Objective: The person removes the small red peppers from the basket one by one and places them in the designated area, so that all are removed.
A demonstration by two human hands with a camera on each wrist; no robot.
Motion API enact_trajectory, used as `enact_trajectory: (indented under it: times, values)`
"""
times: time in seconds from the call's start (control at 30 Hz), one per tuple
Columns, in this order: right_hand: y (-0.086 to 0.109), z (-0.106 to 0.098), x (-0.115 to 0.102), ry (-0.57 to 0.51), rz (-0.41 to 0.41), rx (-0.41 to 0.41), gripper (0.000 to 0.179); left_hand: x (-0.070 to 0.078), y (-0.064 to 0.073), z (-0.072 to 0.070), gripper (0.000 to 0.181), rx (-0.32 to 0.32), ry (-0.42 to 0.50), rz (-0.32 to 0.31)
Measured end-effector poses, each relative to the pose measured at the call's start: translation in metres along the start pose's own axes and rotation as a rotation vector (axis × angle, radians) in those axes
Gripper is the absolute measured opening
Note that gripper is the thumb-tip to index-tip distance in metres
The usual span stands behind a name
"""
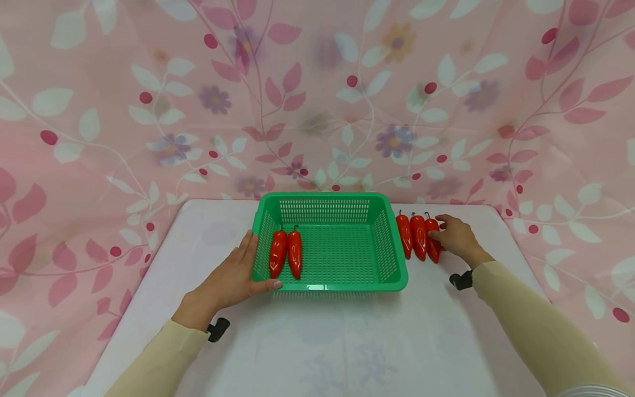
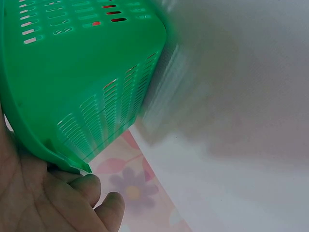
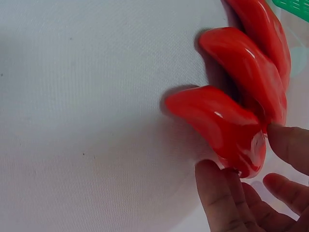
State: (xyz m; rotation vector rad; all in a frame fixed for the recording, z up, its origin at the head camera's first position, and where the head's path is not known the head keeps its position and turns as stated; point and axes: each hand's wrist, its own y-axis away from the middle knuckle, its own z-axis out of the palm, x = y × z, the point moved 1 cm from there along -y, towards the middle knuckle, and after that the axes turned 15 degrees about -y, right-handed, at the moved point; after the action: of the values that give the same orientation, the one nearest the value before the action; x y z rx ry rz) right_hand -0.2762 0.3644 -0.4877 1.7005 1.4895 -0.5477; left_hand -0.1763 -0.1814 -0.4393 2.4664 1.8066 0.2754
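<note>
Three glossy red peppers lie side by side on the table, just right of a green plastic basket. My right hand is at the stem end of the rightmost pepper, with thumb and fingertips on either side of it. That pepper still lies beside the middle pepper and the pepper nearest the basket. At the basket's front left corner rests my left hand, its fingers fairly straight along the left side and the thumb over the front rim. Inside, two red peppers lie at the left.
The basket stands near the back edge of a table with a white cover. Behind and beside the table hangs a pink floral cloth. A small black device sits at each wrist.
</note>
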Motion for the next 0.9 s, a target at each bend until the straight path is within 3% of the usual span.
enact_trajectory:
  times: [0.2, 0.47, 0.9]
  values:
    - [0.003, -0.003, -0.002, 0.061, -0.045, 0.046, 0.071, 0.0, 0.0, 0.0, 0.138, 0.002, 0.001, 0.004]
    - [0.008, -0.005, -0.014, 0.054, -0.125, 0.096, 0.065, 0.001, 0.0, -0.002, 0.138, -0.012, 0.004, -0.002]
    - [0.023, 0.002, -0.07, 0.014, -0.249, 0.101, 0.062, 0.002, -0.001, -0.002, 0.139, 0.0, -0.02, -0.006]
